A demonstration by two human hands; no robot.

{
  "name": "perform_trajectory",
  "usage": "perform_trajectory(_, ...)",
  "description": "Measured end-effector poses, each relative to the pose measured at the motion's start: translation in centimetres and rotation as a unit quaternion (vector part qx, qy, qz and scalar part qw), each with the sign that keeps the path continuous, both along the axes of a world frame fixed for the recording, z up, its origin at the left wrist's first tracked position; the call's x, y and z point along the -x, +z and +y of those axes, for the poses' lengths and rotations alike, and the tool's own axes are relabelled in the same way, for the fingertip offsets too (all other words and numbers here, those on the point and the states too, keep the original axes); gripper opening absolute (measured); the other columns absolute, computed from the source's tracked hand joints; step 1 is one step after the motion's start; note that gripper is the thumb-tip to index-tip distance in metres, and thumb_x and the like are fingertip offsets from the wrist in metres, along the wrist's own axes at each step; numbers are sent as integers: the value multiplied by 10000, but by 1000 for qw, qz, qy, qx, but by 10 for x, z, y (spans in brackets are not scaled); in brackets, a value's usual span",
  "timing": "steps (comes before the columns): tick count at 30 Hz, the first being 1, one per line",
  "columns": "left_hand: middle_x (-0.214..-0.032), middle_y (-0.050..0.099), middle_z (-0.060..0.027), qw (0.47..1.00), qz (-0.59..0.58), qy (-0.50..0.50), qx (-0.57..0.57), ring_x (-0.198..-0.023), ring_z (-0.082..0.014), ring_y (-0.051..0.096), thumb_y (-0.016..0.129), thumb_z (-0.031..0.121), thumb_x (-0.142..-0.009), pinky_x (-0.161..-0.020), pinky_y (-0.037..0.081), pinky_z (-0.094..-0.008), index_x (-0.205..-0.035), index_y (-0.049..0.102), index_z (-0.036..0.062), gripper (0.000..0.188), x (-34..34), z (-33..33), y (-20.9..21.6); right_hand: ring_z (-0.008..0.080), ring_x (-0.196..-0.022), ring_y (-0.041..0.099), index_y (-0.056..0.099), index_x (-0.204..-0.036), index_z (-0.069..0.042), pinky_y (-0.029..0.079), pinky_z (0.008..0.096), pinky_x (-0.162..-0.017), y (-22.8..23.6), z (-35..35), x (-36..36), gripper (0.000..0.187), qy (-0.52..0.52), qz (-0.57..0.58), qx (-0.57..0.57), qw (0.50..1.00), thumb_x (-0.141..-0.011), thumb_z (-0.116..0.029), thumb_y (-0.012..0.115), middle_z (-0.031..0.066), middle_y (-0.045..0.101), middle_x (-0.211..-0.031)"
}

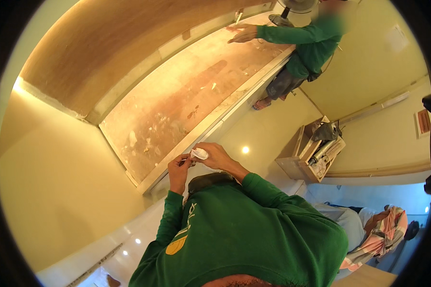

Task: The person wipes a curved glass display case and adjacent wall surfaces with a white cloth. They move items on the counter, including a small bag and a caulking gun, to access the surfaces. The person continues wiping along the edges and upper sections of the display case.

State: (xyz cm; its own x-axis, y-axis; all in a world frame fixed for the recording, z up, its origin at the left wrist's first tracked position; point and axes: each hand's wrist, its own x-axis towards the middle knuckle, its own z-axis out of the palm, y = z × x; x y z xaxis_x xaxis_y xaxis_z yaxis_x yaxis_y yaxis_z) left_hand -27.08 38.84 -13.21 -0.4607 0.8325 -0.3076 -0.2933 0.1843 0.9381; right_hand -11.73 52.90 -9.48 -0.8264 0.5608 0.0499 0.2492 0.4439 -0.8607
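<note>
"How would that white piece [199, 153] handle?"

"It sits between the hands, just in front of the chest. It looks light, thin and soft, perhaps paper or plastic film, so I'd expect it to crumple. Hold it lightly by its gathered side."

"And the grip?"

"Taking the piece as the clock's centre, the right hand [214, 157] is at three, fingers closed around it. The left hand [179, 167] is at eight, thumb and fingertips drawn close at its edge; whether they pinch it, I can't tell."

"Arms?"

"Both elbows bent; right forearm off toward four, left toward half past six."

"Farther out?"

"Dusty ledge [153, 115] around eleven, wooden box [292, 165] at three, co-worker [299, 43] between one and two."
</note>
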Motion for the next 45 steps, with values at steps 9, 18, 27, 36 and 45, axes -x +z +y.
perform_trajectory(9,-1116,778,-92,997,-54,-4,-54,-1036,-171,732,768,41,-997,-987,581,-341,-1262,740,-48,281,-12,-16,-3,163,-853,697,738,-1118,-14,564,355,-801,-24,-1,1,230,-89,53,82,991,-960,-156,826,110,764,-937)
perform_trajectory(18,-910,783,-51,997,12,67,35,-799,-113,712,790,66,-973,-744,607,-307,-1125,820,21,162,-14,-26,-25,130,-846,666,742,-1093,-13,543,313,-797,-25,-6,2,179,-32,14,141,989,-977,-134,805,55,746,-916)
perform_trajectory(27,-1126,775,-90,984,-128,121,-20,-1007,-162,738,729,133,-1059,-906,608,-305,-1249,751,-48,263,-16,-29,-23,140,-868,694,755,-1122,-11,561,325,-813,-23,-13,6,226,23,-26,145,989,-958,-147,832,69,774,-946)
perform_trajectory(36,-1193,787,-86,989,-134,61,-31,-1065,-157,743,744,152,-1056,-940,587,-298,-1336,740,-10,324,-19,-22,-21,200,-931,763,772,-1167,-22,587,359,-852,-29,-12,3,316,13,-59,105,993,-915,-179,880,134,812,-1024)
perform_trajectory(45,-1003,818,-55,989,-140,52,24,-876,-107,737,767,206,-1050,-765,582,-290,-1151,813,6,229,-15,-21,-24,258,-885,778,777,-1097,-48,590,389,-813,-30,-19,1,252,-12,-41,83,996,-920,-197,876,136,807,-958)
